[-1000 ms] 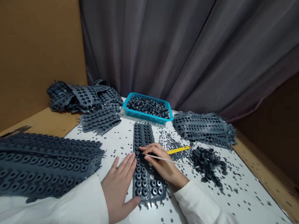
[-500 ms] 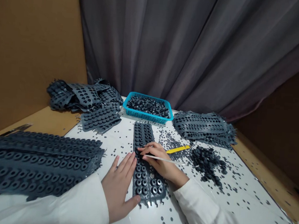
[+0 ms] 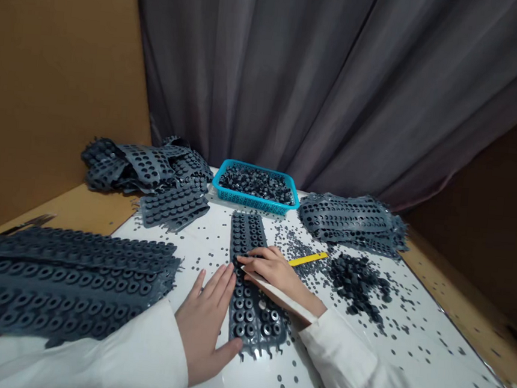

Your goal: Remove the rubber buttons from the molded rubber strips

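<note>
A dark grey rubber strip (image 3: 259,332) with rows of raised ring-shaped parts lies lengthwise in front of me. My left hand (image 3: 206,322) rests flat at its left edge, fingers stretched out and thumb over the near left corner. Over the strip's middle, my right hand (image 3: 274,274) is closed on a pale flat stick (image 3: 279,294), whose narrow tip points down at the rings. The stick's other end runs back along the wrist. Behind that hand a yellow flat handle (image 3: 309,259) sticks out; its other end is hidden, and I cannot tell whether fingers touch it.
A blue basket (image 3: 257,203) of small dark pieces stands at the back. Ringed sheets (image 3: 64,286) lie left, with a heap of holed sheets (image 3: 147,166) behind. On the right are more holed sheets (image 3: 353,220), a pile of black pieces (image 3: 359,287) and scattered small discs.
The pale stick has turned in my right hand: its rear end has swung down towards my wrist, and its broader face shows. My left hand and the strip have stayed put.
</note>
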`<state>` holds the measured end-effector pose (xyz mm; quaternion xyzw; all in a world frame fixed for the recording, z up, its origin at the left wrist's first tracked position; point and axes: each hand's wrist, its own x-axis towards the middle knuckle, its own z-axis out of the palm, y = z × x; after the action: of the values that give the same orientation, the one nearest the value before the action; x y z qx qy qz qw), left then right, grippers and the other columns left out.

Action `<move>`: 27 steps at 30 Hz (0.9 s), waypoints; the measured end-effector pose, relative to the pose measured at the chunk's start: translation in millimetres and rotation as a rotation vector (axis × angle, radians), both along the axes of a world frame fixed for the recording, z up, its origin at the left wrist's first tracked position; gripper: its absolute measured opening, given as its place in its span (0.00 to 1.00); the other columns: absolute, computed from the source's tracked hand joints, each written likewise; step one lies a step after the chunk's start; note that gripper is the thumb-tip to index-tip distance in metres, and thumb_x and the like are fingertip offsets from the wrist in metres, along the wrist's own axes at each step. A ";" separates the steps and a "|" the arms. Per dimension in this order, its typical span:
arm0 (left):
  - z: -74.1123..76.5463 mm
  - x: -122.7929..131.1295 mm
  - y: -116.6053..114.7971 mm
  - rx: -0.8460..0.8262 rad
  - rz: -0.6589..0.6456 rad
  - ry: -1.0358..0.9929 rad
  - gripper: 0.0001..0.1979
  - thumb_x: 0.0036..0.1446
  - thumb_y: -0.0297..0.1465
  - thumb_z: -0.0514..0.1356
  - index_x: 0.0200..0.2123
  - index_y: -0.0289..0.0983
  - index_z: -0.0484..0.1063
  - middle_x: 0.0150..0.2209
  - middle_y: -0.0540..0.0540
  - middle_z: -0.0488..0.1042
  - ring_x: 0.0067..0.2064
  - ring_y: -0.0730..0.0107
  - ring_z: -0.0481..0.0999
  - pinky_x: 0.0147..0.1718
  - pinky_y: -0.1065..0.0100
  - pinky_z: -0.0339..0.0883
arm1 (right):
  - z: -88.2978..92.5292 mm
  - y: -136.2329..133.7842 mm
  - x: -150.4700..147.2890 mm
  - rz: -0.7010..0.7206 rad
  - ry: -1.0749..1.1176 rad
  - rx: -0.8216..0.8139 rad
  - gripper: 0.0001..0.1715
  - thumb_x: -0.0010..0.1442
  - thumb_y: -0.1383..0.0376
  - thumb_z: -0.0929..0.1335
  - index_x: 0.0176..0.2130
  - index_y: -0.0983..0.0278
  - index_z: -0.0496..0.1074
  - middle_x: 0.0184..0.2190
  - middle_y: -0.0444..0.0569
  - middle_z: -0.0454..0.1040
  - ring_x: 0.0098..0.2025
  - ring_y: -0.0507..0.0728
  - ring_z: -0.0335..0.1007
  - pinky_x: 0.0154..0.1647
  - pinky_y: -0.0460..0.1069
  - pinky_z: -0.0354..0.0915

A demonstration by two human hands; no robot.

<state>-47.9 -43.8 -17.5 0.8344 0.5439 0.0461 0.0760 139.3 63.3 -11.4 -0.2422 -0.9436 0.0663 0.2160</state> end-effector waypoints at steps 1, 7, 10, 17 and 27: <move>0.0 0.0 0.0 -0.002 -0.001 0.000 0.40 0.55 0.49 0.48 0.63 0.29 0.46 0.65 0.41 0.37 0.66 0.55 0.35 0.61 0.49 0.30 | -1.4 1.3 -0.3 0.007 -0.012 0.031 0.09 0.64 0.62 0.62 0.38 0.62 0.69 0.46 0.50 0.75 0.49 0.56 0.65 0.45 0.53 0.58; 0.2 0.1 0.0 -0.012 -0.002 -0.021 0.40 0.55 0.49 0.49 0.63 0.29 0.47 0.65 0.40 0.37 0.66 0.53 0.34 0.61 0.47 0.29 | -4.6 8.2 -5.6 0.000 -0.032 0.169 0.09 0.65 0.62 0.61 0.37 0.63 0.68 0.45 0.49 0.76 0.45 0.56 0.68 0.41 0.52 0.59; 0.4 -0.1 0.0 -0.018 -0.003 -0.026 0.40 0.55 0.49 0.49 0.63 0.29 0.47 0.65 0.39 0.37 0.66 0.53 0.34 0.61 0.48 0.29 | -0.7 11.4 -8.3 -0.072 -0.030 0.158 0.08 0.64 0.64 0.61 0.36 0.63 0.68 0.45 0.49 0.76 0.42 0.57 0.69 0.40 0.53 0.59; -0.4 -0.6 0.3 -0.021 -0.006 -0.039 0.41 0.55 0.49 0.49 0.64 0.29 0.45 0.66 0.40 0.37 0.66 0.53 0.35 0.61 0.48 0.29 | 9.9 11.1 -5.3 -0.170 0.234 -0.208 0.01 0.62 0.65 0.64 0.36 0.60 0.66 0.51 0.50 0.71 0.55 0.59 0.61 0.52 0.57 0.58; 0.0 -1.2 0.4 -0.020 -0.004 -0.059 0.40 0.55 0.49 0.48 0.64 0.29 0.45 0.65 0.40 0.38 0.66 0.53 0.36 0.61 0.48 0.29 | 3.3 6.2 -4.0 -0.063 0.260 -0.370 0.01 0.62 0.64 0.64 0.36 0.60 0.65 0.43 0.50 0.75 0.52 0.58 0.65 0.50 0.55 0.61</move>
<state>-49.1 -43.4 -17.5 0.8331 0.5401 0.0652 0.1004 135.2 69.5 -8.1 -0.2966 -0.8715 0.2622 0.2895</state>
